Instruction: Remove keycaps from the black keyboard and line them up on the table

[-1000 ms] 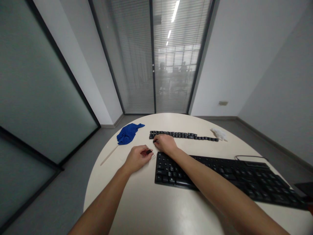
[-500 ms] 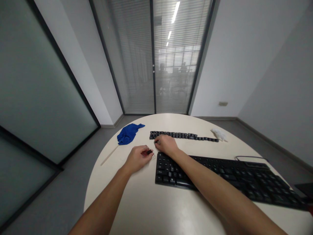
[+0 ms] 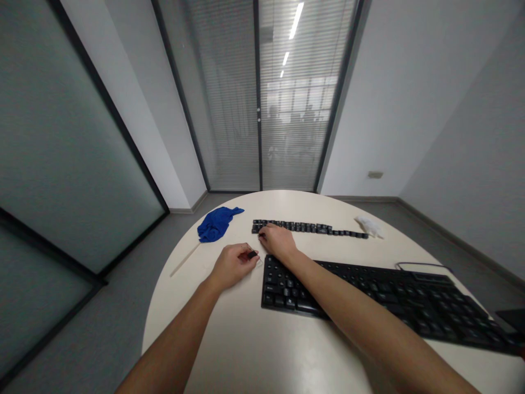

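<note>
My left hand [image 3: 234, 265] is closed round a small black keycap puller [image 3: 252, 254], whose thin wire loops stick out to the right, above the table. Beyond it, my right hand [image 3: 276, 239] pinches a small dark keycap [image 3: 261, 235] at the table, just in front of the left end of the rows of loose black keycaps [image 3: 303, 226]. Below my right forearm lies a black keyboard [image 3: 295, 295], with several keys gone along its upper left part. The forearm hides part of its middle.
A blue cloth [image 3: 219, 223] lies at the back left, with a pale stick [image 3: 184, 260] reaching out from under it. At the far right end of the keycap row is a crumpled white tissue-like piece [image 3: 369, 226]. The keyboard's cable [image 3: 422, 263] loops behind it on the round table [image 3: 262, 350].
My right hand has shifted very slightly, and the keycap at its fingertips sits a touch higher. My left hand stays in place with the keycap puller.
</note>
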A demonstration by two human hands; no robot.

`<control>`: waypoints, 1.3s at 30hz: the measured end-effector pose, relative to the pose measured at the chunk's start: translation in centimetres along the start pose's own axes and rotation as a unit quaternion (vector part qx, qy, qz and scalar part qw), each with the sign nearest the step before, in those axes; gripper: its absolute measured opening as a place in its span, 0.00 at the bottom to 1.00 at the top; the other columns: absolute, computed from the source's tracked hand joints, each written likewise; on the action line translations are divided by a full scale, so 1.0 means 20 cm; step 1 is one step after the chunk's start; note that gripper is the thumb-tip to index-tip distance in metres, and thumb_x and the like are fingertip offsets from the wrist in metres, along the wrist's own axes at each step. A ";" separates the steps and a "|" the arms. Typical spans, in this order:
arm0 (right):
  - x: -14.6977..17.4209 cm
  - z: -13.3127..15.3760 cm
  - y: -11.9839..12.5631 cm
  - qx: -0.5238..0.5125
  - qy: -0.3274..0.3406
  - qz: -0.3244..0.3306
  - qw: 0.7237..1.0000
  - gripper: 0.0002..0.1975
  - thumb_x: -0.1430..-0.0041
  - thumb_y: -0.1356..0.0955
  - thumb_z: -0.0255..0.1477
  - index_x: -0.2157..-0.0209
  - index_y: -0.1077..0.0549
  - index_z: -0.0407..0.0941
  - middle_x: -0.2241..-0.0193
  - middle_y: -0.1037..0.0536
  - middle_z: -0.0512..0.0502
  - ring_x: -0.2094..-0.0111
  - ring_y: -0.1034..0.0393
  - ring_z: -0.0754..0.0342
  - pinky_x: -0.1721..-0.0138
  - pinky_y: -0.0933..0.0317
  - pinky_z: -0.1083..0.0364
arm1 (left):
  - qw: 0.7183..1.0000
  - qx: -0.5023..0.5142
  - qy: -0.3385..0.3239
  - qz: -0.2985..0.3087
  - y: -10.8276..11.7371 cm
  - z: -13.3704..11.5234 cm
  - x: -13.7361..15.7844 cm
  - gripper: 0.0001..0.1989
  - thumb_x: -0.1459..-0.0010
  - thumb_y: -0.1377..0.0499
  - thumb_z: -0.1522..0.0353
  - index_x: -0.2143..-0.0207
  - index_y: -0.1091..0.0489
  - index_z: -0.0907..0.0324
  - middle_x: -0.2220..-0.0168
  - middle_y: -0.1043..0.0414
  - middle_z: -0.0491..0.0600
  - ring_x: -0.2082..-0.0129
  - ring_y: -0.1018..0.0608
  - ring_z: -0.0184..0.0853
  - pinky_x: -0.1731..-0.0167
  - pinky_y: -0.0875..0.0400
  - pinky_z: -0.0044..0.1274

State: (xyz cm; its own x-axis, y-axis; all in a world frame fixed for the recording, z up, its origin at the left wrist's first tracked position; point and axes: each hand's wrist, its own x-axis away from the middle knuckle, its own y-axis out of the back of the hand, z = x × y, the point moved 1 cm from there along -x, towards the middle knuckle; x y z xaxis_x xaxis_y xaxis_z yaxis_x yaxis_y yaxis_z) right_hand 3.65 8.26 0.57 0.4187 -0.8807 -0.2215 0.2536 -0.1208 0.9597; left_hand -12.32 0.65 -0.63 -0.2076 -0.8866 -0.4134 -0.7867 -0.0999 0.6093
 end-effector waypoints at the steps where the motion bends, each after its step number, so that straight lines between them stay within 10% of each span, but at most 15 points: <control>1: 0.00 0.00 0.00 -0.001 -0.004 -0.001 1.000 0.13 0.37 0.37 0.30 0.55 0.25 0.48 0.54 0.23 0.43 0.56 0.27 0.47 0.57 0.36 0.54 | 1.000 -0.001 -0.002 -0.001 0.00 0.00 0.00 0.06 0.45 0.39 0.68 0.70 0.24 0.62 0.73 0.23 0.49 0.75 0.24 0.31 0.72 0.30 0.21; 18: 0.40 -0.07 0.25 -0.128 0.015 0.028 0.991 0.12 0.37 0.37 0.32 0.55 0.26 0.48 0.62 0.20 0.46 0.63 0.26 0.51 0.62 0.37 0.55 | 0.993 0.102 0.035 0.040 -0.01 -0.08 0.01 0.09 0.43 0.39 0.67 0.68 0.24 0.64 0.73 0.21 0.52 0.73 0.20 0.34 0.69 0.27 0.23; 25: 0.63 -0.15 0.28 -0.229 0.118 0.071 0.964 0.22 0.39 0.33 0.37 0.44 0.32 0.46 0.49 0.26 0.42 0.49 0.32 0.48 0.46 0.40 0.50 | 0.995 0.085 0.037 0.042 -0.01 -0.10 0.01 0.08 0.44 0.38 0.67 0.68 0.23 0.64 0.74 0.21 0.51 0.74 0.21 0.33 0.71 0.28 0.22; 39: 0.63 -0.42 0.35 -0.233 0.154 0.154 0.948 0.34 0.53 0.26 0.47 0.48 0.30 0.43 0.47 0.34 0.40 0.46 0.39 0.45 0.43 0.43 0.49 | 0.991 0.114 0.042 0.061 -0.12 -0.21 0.04 0.09 0.41 0.42 0.68 0.60 0.23 0.61 0.66 0.19 0.51 0.65 0.19 0.36 0.62 0.25 0.26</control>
State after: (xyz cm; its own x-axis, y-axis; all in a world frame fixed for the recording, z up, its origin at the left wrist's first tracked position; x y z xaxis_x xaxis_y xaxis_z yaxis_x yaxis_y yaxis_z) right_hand 18.03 0.11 2.93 0.7525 -0.6566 -0.0511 0.4044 0.3993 0.8228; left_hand -8.13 -1.68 0.33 -0.2679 -0.9214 -0.2815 -0.8711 0.1068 0.4794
